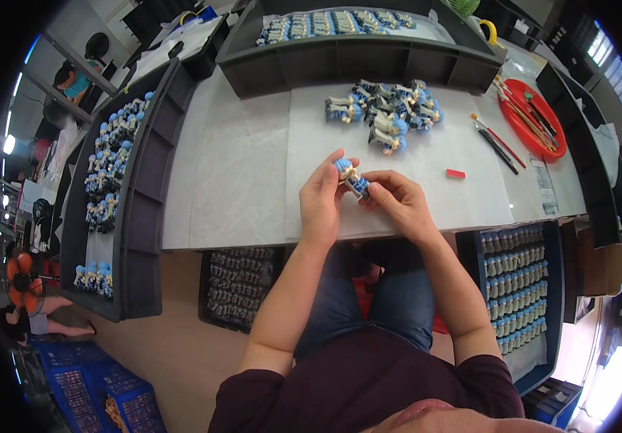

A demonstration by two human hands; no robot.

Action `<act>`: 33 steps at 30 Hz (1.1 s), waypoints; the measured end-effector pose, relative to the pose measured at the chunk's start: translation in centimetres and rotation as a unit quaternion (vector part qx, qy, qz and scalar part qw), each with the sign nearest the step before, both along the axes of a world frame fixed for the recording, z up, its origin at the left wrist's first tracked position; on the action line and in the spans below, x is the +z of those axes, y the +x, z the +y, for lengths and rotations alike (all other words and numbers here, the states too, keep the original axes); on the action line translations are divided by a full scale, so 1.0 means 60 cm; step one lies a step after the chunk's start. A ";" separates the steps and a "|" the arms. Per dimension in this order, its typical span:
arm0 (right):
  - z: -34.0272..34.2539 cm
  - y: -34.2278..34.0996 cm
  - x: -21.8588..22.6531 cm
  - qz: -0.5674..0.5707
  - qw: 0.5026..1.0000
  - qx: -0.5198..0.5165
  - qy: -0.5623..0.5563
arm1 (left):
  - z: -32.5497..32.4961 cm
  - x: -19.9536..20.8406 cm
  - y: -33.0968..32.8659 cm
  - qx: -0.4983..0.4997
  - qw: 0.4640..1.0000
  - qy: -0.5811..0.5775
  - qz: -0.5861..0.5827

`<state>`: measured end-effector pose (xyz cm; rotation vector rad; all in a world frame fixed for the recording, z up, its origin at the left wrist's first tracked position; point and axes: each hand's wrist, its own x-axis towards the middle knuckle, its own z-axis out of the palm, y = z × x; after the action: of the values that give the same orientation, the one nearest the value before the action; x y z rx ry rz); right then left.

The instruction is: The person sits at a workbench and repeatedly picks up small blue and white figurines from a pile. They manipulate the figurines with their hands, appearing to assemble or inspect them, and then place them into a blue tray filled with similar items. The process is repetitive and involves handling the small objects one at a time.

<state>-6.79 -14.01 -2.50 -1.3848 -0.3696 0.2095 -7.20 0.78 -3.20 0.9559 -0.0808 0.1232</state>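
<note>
A small blue-haired figurine (356, 185) in a blue and white outfit is held between my two hands above the near part of the white table (246, 159). My left hand (320, 195) has its fingers around the head end. With thumb and fingers my right hand (399, 202) pinches the lower end. Beyond my hands lies a loose pile of similar figurines (397, 108), some on their sides. A small red block (456, 173) rests on the table to the right of my right hand.
A dark tray (354, 65) of figurines stands at the back, another tray (138, 195) at the left. On the right are loose brushes (497, 148) and a red oval dish (557, 150) of brushes. Below the table edge are a blue crate (552, 289) and a dark tray (206, 289).
</note>
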 end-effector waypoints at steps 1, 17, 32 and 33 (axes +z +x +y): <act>0.000 -0.001 0.002 -0.005 1.000 -0.003 -0.004 | -0.001 0.001 0.000 -0.001 1.000 -0.003 0.006; 0.002 -0.004 0.005 -0.015 0.999 0.001 -0.030 | 0.000 0.001 -0.001 0.018 1.000 0.001 0.017; 0.000 -0.001 -0.001 0.007 1.000 0.010 -0.003 | 0.002 0.000 0.000 -0.002 1.000 -0.021 0.001; 0.000 -0.001 -0.001 0.007 1.000 0.008 -0.004 | 0.002 0.000 0.000 -0.004 1.000 -0.022 -0.001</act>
<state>-6.85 -14.02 -2.56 -1.3877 -0.3681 0.2343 -7.22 0.93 -3.20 0.9122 -0.0844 0.1175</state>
